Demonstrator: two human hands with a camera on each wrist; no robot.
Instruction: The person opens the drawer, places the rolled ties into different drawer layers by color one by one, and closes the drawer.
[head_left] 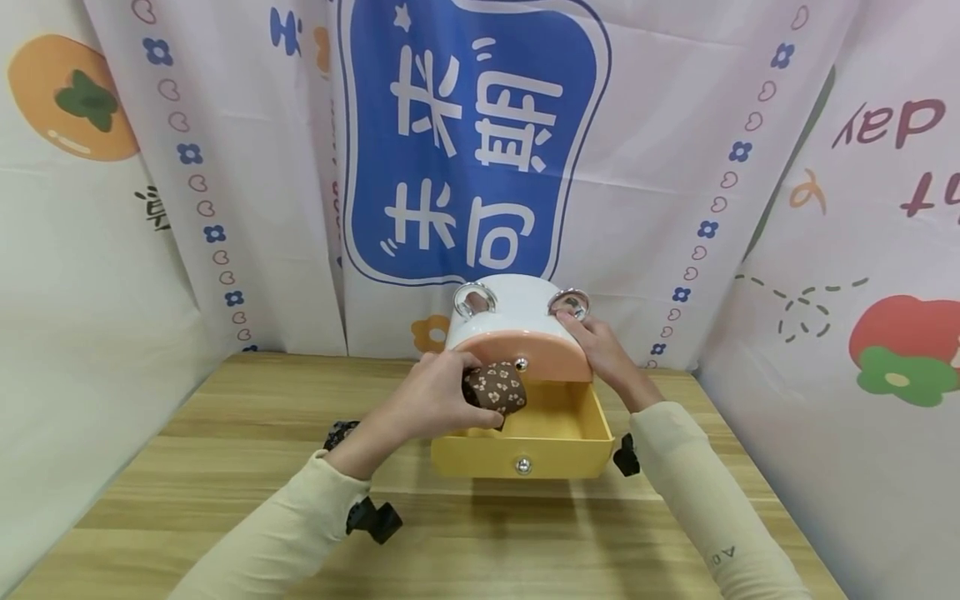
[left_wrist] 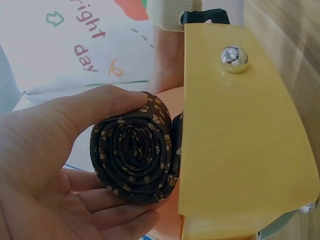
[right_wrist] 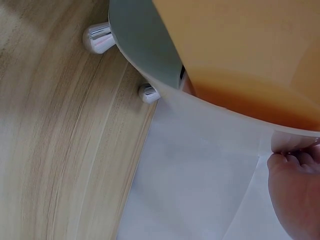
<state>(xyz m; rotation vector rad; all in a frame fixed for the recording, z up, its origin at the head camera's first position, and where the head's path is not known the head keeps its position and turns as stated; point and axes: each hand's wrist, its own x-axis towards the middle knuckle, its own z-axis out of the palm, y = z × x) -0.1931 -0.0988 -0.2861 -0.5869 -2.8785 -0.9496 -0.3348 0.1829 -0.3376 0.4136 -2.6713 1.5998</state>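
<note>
In my left hand (head_left: 442, 396) I hold a rolled-up necktie (head_left: 497, 388), dark brown with small pale flowers, above the pulled-out yellow drawer (head_left: 525, 458). Its spiral end (left_wrist: 134, 150) faces the left wrist camera, with my thumb on one side and fingers on the other. The yellow drawer front carries a round silver knob. My right hand (head_left: 603, 354) grips the right side of the small white drawer box (head_left: 517, 304), by the base of a silver ear-like ring (head_left: 570, 304). A closed orange drawer (head_left: 525, 352) sits above the yellow one. The left part of the drawer's inside is hidden.
The box stands on a wood-grain table (head_left: 247, 467) on silver feet (right_wrist: 100, 39). Printed cloth (head_left: 285, 167) hangs behind and along both sides. A second ear-like ring (head_left: 474, 300) rises at the box's left. Black straps (head_left: 375, 521) hang at my wrists.
</note>
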